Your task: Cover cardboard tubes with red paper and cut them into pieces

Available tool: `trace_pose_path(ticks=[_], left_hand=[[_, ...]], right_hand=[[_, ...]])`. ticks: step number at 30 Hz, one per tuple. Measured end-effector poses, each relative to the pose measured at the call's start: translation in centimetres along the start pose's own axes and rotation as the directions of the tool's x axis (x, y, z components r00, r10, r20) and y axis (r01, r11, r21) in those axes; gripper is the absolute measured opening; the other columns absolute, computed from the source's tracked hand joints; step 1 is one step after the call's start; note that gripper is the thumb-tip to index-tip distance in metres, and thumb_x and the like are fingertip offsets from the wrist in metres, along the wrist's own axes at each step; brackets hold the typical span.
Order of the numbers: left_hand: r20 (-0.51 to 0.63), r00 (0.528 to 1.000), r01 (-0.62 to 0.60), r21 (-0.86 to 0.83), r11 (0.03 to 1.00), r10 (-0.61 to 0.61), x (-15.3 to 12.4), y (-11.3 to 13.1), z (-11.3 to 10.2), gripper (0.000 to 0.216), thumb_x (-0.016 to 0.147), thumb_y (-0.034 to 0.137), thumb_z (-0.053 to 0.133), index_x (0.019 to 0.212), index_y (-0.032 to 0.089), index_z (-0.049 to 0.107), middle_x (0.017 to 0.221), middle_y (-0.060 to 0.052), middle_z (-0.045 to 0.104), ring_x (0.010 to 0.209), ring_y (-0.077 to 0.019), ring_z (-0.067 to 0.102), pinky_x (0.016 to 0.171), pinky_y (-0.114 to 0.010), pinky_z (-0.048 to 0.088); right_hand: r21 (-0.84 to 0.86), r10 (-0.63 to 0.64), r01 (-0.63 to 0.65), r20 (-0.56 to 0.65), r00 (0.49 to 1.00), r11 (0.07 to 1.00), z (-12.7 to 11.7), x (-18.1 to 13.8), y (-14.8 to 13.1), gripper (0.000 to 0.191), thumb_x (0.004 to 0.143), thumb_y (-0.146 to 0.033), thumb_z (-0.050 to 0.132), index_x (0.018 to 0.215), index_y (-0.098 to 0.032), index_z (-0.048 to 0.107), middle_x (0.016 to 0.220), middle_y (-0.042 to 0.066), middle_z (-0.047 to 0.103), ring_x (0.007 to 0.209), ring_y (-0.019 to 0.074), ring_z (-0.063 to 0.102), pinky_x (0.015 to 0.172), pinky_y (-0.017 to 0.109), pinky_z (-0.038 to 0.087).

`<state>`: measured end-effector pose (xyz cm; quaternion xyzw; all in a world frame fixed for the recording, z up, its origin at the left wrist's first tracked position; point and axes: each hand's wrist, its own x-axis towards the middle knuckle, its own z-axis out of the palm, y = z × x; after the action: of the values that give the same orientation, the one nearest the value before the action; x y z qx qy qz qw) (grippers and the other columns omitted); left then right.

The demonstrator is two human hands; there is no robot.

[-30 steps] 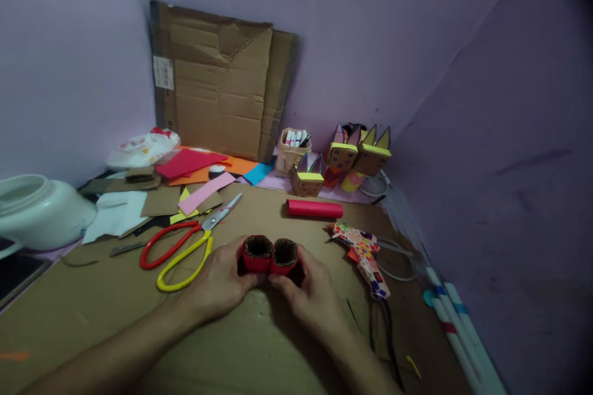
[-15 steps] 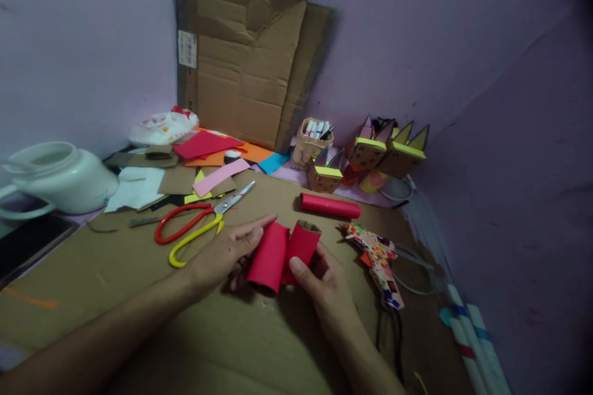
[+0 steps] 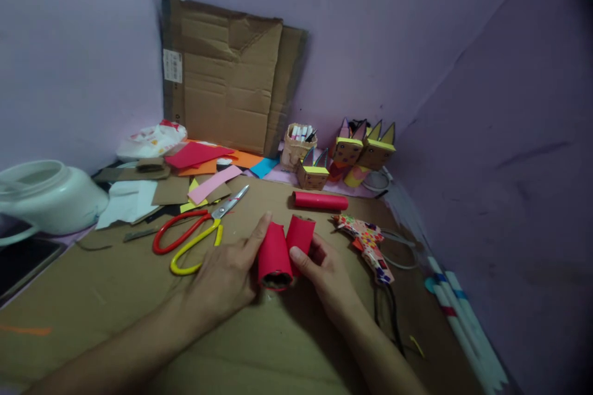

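Observation:
Two short cardboard tubes wrapped in red paper lie side by side on the cardboard sheet (image 3: 115,302). My left hand (image 3: 227,278) is closed round the nearer, left tube (image 3: 274,254), forefinger stretched along its side. My right hand (image 3: 324,271) grips the right tube (image 3: 301,236), thumb pressed on its wall. The tubes touch each other, and the open end of the left tube faces me.
A longer red roll (image 3: 319,200) lies behind the tubes. Red-and-yellow scissors (image 3: 194,237) sit to the left, a patterned glue gun (image 3: 368,244) with its cord to the right. Paper scraps, a marker basket (image 3: 296,147), cardboard figures (image 3: 365,148) and a white pot (image 3: 46,194) stand farther back.
One second ago the two tubes stood upright between my hands. They have since been tipped over onto their sides, and both hands have shifted along them.

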<state>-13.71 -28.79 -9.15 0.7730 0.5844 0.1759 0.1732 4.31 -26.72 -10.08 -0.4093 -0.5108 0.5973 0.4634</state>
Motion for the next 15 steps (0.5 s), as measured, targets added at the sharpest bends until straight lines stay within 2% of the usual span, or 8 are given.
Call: trace_pose_path(ticks=[2, 4, 5, 7, 9, 11, 13, 15], left_hand=[[-0.052, 0.997, -0.051, 0.179, 0.983, 0.061, -0.2, -0.1, 0.1, 0.076, 0.073, 0.019, 0.05, 0.147, 0.02, 0.028, 0.093, -0.013, 0.064, 0.074, -0.0282, 0.062, 0.06, -0.036, 0.048], [-0.173, 0.968, -0.131, 0.261, 0.956, 0.18, -0.3, 0.0, 0.1, 0.069, 0.073, 0.018, 0.051, 0.142, 0.02, 0.039, 0.097, -0.014, 0.06, 0.078, -0.0292, 0.061, 0.058, -0.036, 0.048], [-0.232, 0.943, -0.177, 0.25, 0.952, 0.237, -0.2, 0.1, 0.1, 0.064, 0.073, 0.018, 0.05, 0.138, 0.019, 0.045, 0.102, -0.015, 0.058, 0.084, -0.0297, 0.061, 0.061, -0.037, 0.049], [-0.31, 0.904, -0.274, 0.105, 0.956, 0.293, -0.1, 0.4, 0.0, 0.052, 0.074, 0.016, 0.051, 0.126, 0.016, 0.055, 0.111, -0.016, 0.055, 0.097, -0.0287, 0.059, 0.073, -0.038, 0.051], [-0.34, 0.915, -0.276, -0.131, 0.952, 0.218, 0.3, 0.7, 0.0, 0.038, 0.076, 0.018, 0.055, 0.114, 0.016, 0.059, 0.109, -0.011, 0.058, 0.1, -0.0241, 0.059, 0.083, -0.034, 0.05], [-0.32, 0.946, -0.172, -0.331, 0.928, 0.061, 0.8, 0.7, 0.1, 0.033, 0.078, 0.024, 0.061, 0.11, 0.019, 0.06, 0.103, -0.006, 0.064, 0.096, -0.0208, 0.061, 0.084, -0.031, 0.05], [-0.254, 0.966, -0.064, -0.427, 0.902, -0.052, 1.3, 0.5, 0.4, 0.041, 0.075, 0.029, 0.066, 0.114, 0.021, 0.059, 0.104, -0.003, 0.068, 0.097, -0.0211, 0.062, 0.086, -0.031, 0.05], [-0.171, 0.984, -0.034, -0.455, 0.89, -0.05, 1.7, 0.1, 0.8, 0.044, 0.074, 0.027, 0.067, 0.117, 0.022, 0.059, 0.108, -0.003, 0.068, 0.102, -0.0219, 0.062, 0.089, -0.033, 0.048]], right_hand=[[-0.005, -0.001, 0.001, -0.016, 1.0, 1.0, -0.1, 0.1, 0.1, 0.04, 0.069, -0.047, 0.073, 0.096, -0.019, 0.064, 0.1, 0.009, 0.071, 0.09, 0.0242, 0.065, 0.083, 0.037, 0.05], [-0.012, 0.002, -0.002, -0.023, 1.0, 1.0, -0.1, 0.1, 0.2, 0.039, 0.069, -0.045, 0.074, 0.095, -0.019, 0.064, 0.099, 0.008, 0.071, 0.089, 0.0237, 0.065, 0.082, 0.037, 0.051], [-0.016, -0.001, 0.001, -0.021, 1.0, 1.0, -0.1, 0.1, 0.2, 0.038, 0.069, -0.044, 0.073, 0.095, -0.019, 0.064, 0.098, 0.008, 0.071, 0.088, 0.0236, 0.065, 0.082, 0.037, 0.051], [-0.027, -0.013, 0.013, -0.012, 1.0, 1.0, -0.2, 0.1, 0.3, 0.036, 0.069, -0.042, 0.073, 0.094, -0.018, 0.064, 0.096, 0.008, 0.071, 0.087, 0.0235, 0.065, 0.081, 0.037, 0.051], [-0.037, -0.029, 0.029, -0.015, 0.999, 0.999, -0.3, 0.1, 0.3, 0.035, 0.069, -0.039, 0.073, 0.095, -0.018, 0.063, 0.095, 0.007, 0.071, 0.086, 0.0233, 0.065, 0.08, 0.037, 0.051], [-0.06, -0.059, 0.058, -0.031, 0.998, 0.997, -0.4, 0.2, 0.4, 0.035, 0.068, -0.033, 0.073, 0.098, -0.019, 0.062, 0.097, 0.007, 0.07, 0.088, 0.0229, 0.065, 0.082, 0.036, 0.051], [-0.098, -0.117, 0.114, -0.032, 0.993, 0.989, -0.6, 0.5, 0.6, 0.038, 0.066, -0.025, 0.073, 0.102, -0.019, 0.061, 0.102, 0.006, 0.069, 0.093, 0.0225, 0.063, 0.087, 0.036, 0.049], [-0.126, -0.169, 0.167, -0.004, 0.986, 0.978, -0.7, 0.8, 0.8, 0.039, 0.065, -0.019, 0.071, 0.103, -0.02, 0.061, 0.104, 0.005, 0.069, 0.097, 0.0218, 0.062, 0.09, 0.036, 0.047]])
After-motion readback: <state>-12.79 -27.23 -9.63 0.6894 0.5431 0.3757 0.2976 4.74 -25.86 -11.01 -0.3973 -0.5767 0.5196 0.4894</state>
